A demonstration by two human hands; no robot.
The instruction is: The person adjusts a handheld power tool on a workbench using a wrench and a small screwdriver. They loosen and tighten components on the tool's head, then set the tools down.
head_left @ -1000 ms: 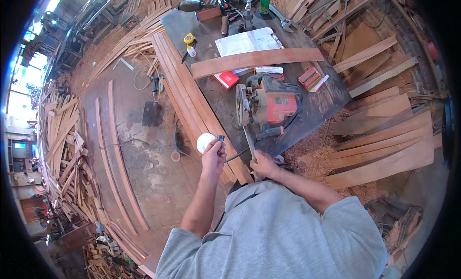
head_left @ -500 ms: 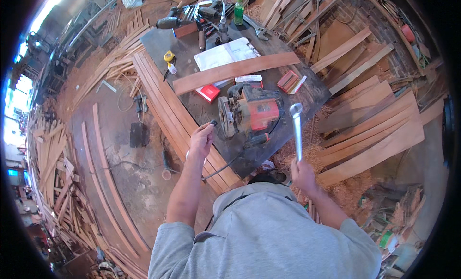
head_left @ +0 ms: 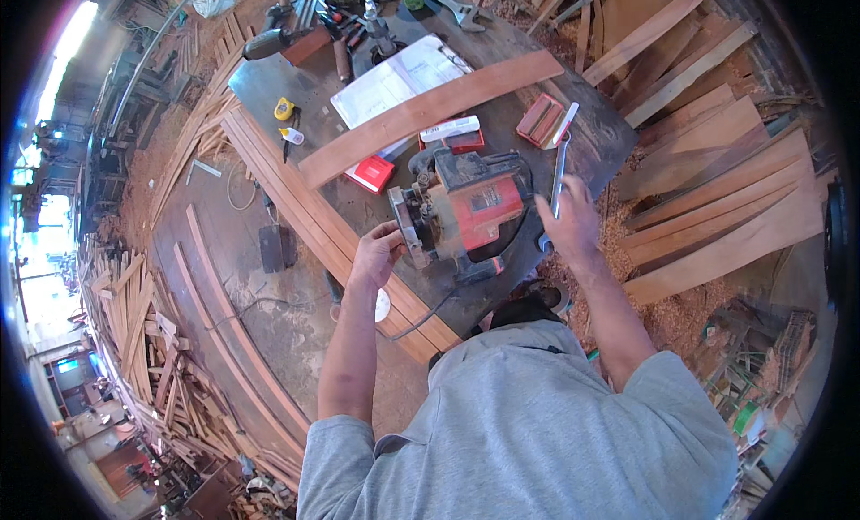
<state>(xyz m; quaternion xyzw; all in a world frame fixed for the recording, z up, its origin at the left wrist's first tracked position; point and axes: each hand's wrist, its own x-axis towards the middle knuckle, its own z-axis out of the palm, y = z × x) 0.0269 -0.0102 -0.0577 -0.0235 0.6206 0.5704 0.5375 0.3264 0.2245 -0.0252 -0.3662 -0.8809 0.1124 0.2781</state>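
Observation:
A red and black router (head_left: 479,206) lies on its side on the dark worktop (head_left: 430,296), its base plate (head_left: 408,224) facing left. At that plate my left hand (head_left: 376,253) is closed in a pinch, the fingertips against the base opening. They mostly cover the small dark cylindrical piece held there. On the right, a long silver wrench (head_left: 559,171) lies along the worktop near its edge. My right hand (head_left: 575,223) is over its lower half, thumb and fingers apart on either side of the shaft.
Beyond the router, a curved wooden board (head_left: 430,117) crosses a clipboard (head_left: 399,77). A red box (head_left: 370,173), an open red case (head_left: 542,121) and a yellow tape measure (head_left: 285,108) lie around. Long planks (head_left: 305,224) line the left edge; a cord (head_left: 421,318) trails nearby.
My right hand has brought the wrench from upright down to the worktop, and its fingers have spread. My left hand has carried the small dark piece right, to the router's base.

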